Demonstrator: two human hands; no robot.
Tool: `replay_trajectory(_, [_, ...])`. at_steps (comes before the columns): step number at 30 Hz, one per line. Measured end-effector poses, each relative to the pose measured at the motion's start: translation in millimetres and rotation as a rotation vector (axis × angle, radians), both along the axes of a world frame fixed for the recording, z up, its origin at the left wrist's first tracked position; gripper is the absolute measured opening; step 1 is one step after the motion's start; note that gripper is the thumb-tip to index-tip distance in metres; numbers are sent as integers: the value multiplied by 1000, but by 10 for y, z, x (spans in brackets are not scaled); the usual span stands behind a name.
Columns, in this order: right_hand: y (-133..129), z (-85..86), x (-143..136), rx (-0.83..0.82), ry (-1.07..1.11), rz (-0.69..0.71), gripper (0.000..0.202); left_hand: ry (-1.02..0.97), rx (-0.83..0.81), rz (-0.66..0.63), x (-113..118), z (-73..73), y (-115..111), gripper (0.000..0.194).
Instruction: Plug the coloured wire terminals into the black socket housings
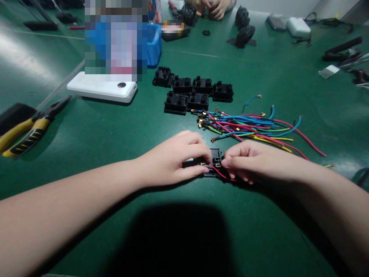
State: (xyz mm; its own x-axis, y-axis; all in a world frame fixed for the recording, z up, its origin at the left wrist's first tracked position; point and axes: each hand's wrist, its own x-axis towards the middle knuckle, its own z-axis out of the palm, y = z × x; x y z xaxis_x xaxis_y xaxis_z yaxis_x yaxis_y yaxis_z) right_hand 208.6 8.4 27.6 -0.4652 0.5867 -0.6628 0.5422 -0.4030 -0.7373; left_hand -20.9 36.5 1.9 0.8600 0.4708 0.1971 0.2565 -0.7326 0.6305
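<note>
A black plastic socket housing [215, 154] with metal terminals lies on the table between my hands. My left hand [190, 154] is closed around its left side, thumb at the near edge and fingers over the top. From a terminal on it, a red wire [220, 174] runs right and passes under my right hand [245, 159]. That hand's thumb and forefinger are pinched together at the housing's right edge, beside a second terminal. Whatever is between those fingertips is hidden. Just beyond lies a loose bundle of red, blue, yellow and green wires [248, 127] with metal end terminals.
Several more black socket housings [175, 103] stand grouped beyond my hands. Yellow-handled pliers [34, 129] and a white power bank [100, 87] lie left, near a blue bin [154, 45]. One short blue wire [250, 100] lies apart. Another person's hands [211, 7] show at the far side.
</note>
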Motion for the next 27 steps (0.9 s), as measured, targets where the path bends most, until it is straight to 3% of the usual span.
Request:
replay_trajectory(8, [-4,-46,61,35,51,10,17,23,55,-17,3,25,-10,21])
replay_trajectory(15, [34,-15,143,-71,35,15,24,35,85,-5,10,13,-8,21])
replay_trajectory(27, [12,-25,125,-19,13,-16,25,53,213,-46,-6,7,-4,25])
